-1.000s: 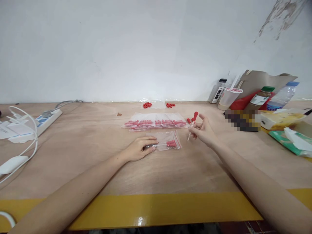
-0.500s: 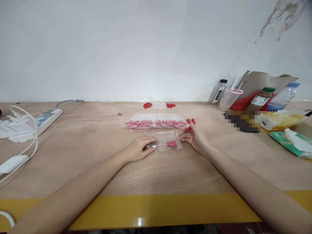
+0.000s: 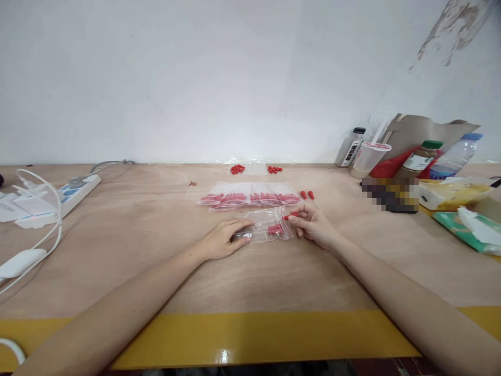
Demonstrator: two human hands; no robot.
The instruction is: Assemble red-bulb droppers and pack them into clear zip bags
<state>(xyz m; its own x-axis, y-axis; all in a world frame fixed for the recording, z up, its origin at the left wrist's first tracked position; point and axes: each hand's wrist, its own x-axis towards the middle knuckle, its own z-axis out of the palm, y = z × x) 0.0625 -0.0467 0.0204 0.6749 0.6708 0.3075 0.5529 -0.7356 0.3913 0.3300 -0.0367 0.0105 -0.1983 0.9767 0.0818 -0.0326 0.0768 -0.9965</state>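
Note:
A small clear zip bag (image 3: pixel 266 228) with red-bulbed droppers inside lies on the wooden table (image 3: pixel 156 250). My left hand (image 3: pixel 225 237) lies on the bag's left end, fingers curled and pressing it down. At the bag's open right end, my right hand (image 3: pixel 311 223) pinches a red-bulbed dropper (image 3: pixel 291 215), its glass tip inside the mouth. Behind the bag lies a row of filled bags (image 3: pixel 250 197). Two loose droppers (image 3: pixel 307 195) rest just beyond my right hand.
More red bulbs (image 3: pixel 237 168) lie by the wall. A power strip (image 3: pixel 58 201) with white cables sits at the left. Bottles, a plastic cup (image 3: pixel 368 156), a paper bag and tissue packs (image 3: pixel 465 219) crowd the right. A yellow strip edges the table's front.
My right hand came down from holding a dropper upright to the bag's mouth and now pushes the dropper in sideways. The left hand stayed on the bag.

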